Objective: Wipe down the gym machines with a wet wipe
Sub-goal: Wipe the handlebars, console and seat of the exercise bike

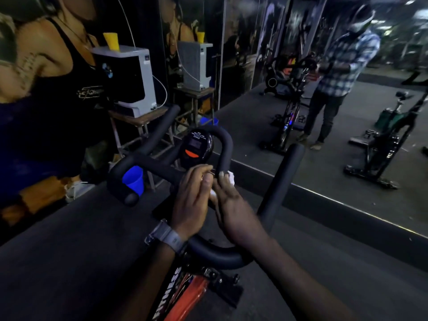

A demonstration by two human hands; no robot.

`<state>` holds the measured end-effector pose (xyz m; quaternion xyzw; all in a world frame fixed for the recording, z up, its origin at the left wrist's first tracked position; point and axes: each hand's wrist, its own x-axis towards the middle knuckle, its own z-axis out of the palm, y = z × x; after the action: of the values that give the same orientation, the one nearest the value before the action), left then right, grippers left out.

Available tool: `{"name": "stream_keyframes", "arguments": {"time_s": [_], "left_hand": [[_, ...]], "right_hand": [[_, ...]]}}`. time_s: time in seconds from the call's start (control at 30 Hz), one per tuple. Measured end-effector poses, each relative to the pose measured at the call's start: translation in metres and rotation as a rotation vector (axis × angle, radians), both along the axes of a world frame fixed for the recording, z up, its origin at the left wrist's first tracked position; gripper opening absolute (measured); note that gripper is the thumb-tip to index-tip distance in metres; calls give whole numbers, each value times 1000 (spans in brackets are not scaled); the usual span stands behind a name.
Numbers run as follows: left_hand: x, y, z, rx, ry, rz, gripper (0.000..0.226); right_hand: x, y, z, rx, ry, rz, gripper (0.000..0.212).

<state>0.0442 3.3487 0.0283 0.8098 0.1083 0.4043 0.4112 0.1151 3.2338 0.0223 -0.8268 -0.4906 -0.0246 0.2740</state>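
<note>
1. White wet wipe [231, 181] shows at the middle of the frame, bunched against the black handlebar [162, 166] of an exercise bike, partly hidden by fingers.
2. Right hand [234, 213] curls over the wipe and presses it to the bar where the looped grip meets the crossbar; its fingertips [221, 174] lie on the foam.
3. Left hand [191, 201] sits just beside the right one, touching it, fingers bent around the same stretch of bar; a small metal piece shows between its fingertips, too blurred to name.
4. A grey wristwatch [168, 236] is strapped on the left wrist, lower centre.
5. The bike's round black display [196, 148], with an orange button, stands just above the hands.
6. An orange and black frame [185, 295] with white lettering runs down to the bottom edge.
7. A blue cup [133, 180] shows behind the left end of the handlebar.
8. At upper left, a white and black water purifier [129, 77] stands on a wooden stool, with a yellow cup [111, 41] on top.
9. A wall mirror [347, 100] fills the right half, reflecting a person in a checked shirt at a bike.
</note>
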Motion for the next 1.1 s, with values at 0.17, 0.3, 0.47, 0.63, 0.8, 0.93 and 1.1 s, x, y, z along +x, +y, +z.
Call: {"name": "stream_keyframes", "arguments": {"time_s": [0.17,0.3,0.47,0.63,0.8,0.93,1.1], "left_hand": [[-1,-7,0,88,65,-155,59],[-3,-6,2,90,26,-185,55],[-9,-3,2,34,-44,-186,50],[-9,1,2,-47,-77,-189,56],[-12,-2,4,-102,-41,-225,51],[-12,-3,5,-60,-8,-260,51],[-11,-3,5,-46,-4,-260,48]], "right_hand": [[0,-56,17,-433,-199,30,58],[-13,-48,13,-430,-232,-181,58],[-20,23,-30,-355,-201,-233,60],[-7,-63,-2,-413,-297,-67,67],[6,-35,16,-533,-276,-199,74],[11,15,23,-469,141,-251,60],[31,21,40,-589,449,-94,75]]}}
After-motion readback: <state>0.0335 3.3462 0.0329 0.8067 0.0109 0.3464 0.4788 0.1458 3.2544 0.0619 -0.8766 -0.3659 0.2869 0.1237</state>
